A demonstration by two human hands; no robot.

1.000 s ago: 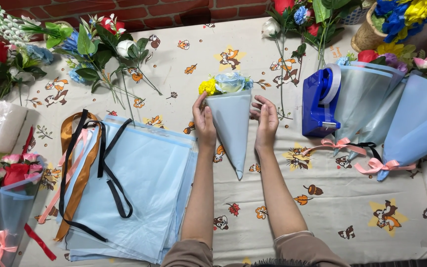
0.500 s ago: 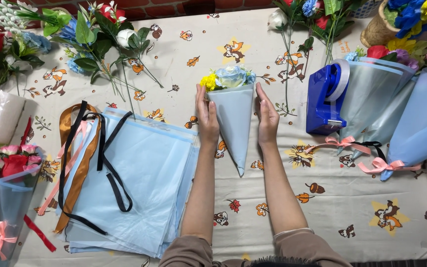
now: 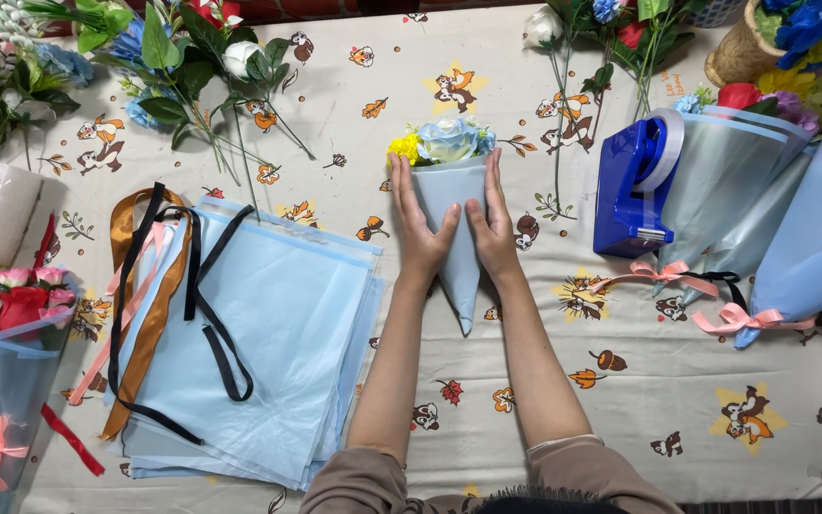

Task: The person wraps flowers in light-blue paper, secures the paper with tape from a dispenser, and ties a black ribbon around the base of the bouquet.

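At the centre of the cartoon-printed tablecloth lies a pale blue paper cone, point toward 6 o'clock, with a blue rose and yellow flowers showing at its open top. I see my left hand flat on the cone's left flank and my right hand flat on its right flank, fingers straight and extended toward 12 o'clock, thumbs meeting over the paper; neither hand is closed around anything, both simply press the wrap.

Compared with the frame half a second ago, the hands have drawn closer together and now overlap the cone, where before they flanked its edges; the cone itself sits in much the same spot.

At 9 o'clock from the hands, a stack of light blue wrapping sheets lies just beside my left forearm, with black, orange and pink ribbons draped over its left part. At 3 o'clock, a blue tape dispenser stands near my right hand, and finished blue-wrapped bouquets tied with pink bows lie beyond it. Loose artificial flowers spread at 11 o'clock, more stems at 1 o'clock. A clear-wrapped bouquet of red and pink roses rests at the far 8 o'clock edge. Nothing lies between the hands and the cone.
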